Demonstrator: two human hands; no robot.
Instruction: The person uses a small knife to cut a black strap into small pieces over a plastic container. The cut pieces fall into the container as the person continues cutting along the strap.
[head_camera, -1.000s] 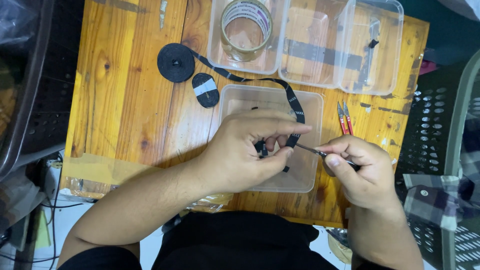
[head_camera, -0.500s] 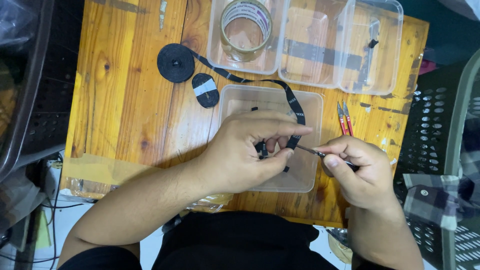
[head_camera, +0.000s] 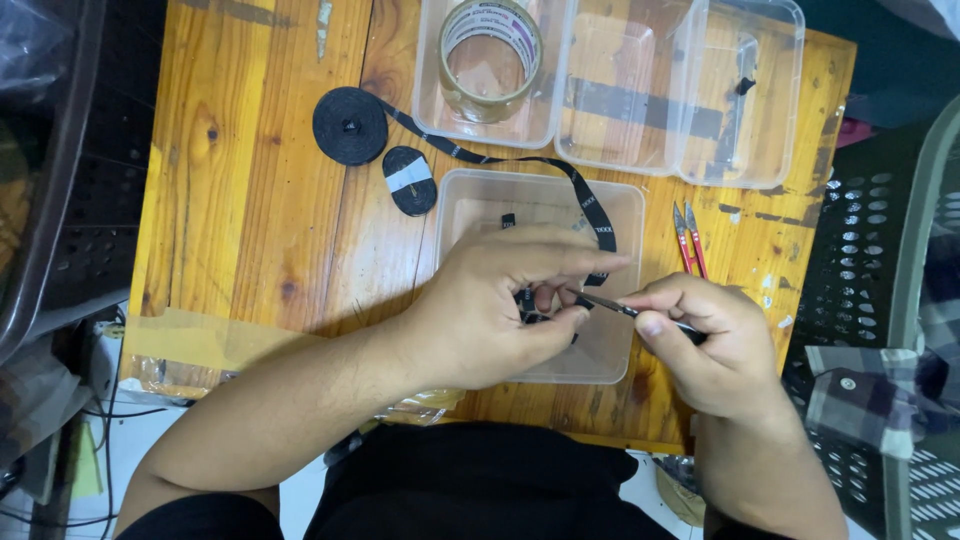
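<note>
Left hand (head_camera: 500, 305) pinches black ribbon (head_camera: 590, 205); right hand (head_camera: 715, 345) holds thin tool (head_camera: 610, 305), possibly tweezers.

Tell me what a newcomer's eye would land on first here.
Both hands meet at the centre: the left hand pinches a black ribbon over a clear plastic tray, while the right hand points thin tweezers at it. The ribbon trails back to a black roll at upper left, beside a tape roll in a container.

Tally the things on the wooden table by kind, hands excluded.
Clear plastic tubs: 4 (one under the hands, three along the far edge)
Rolls of black ribbon: 2 (large, small)
Roll of clear tape: 1
Red-handled snips: 1
Thin metal tool in the right hand: 1
Total: 9
</note>
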